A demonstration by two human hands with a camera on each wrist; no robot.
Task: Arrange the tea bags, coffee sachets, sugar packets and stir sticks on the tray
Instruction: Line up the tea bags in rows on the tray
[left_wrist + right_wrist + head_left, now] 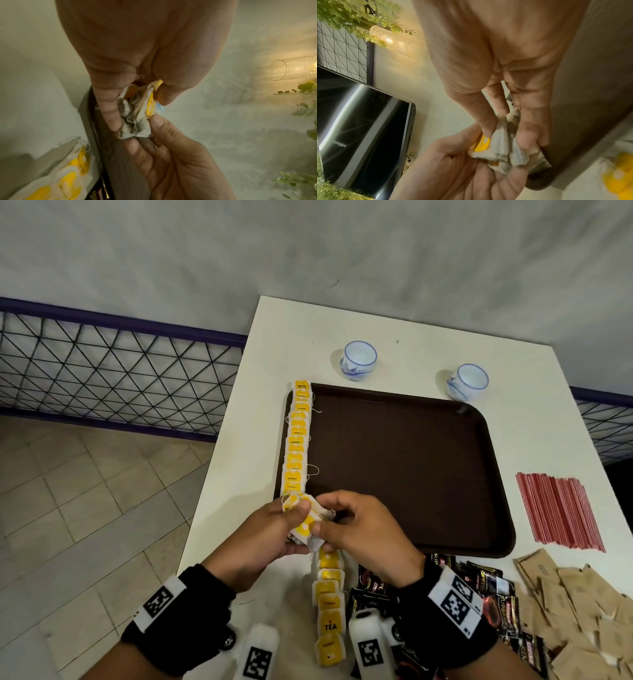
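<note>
I hold a small bunch of tea bags (306, 523) over the tray's (404, 460) near left corner, left hand (263, 534) curled round it, right hand (359, 530) pinching one bag off with its fingers (317, 529). A tea bag row (296, 440) already lines the tray's left edge; more bags (329, 607) wait on the table (513, 392). Next, I judge, I must free a single bag and lay it at the row's near end.

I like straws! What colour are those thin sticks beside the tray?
The thin stir sticks are red, clearest in the head view.
</note>
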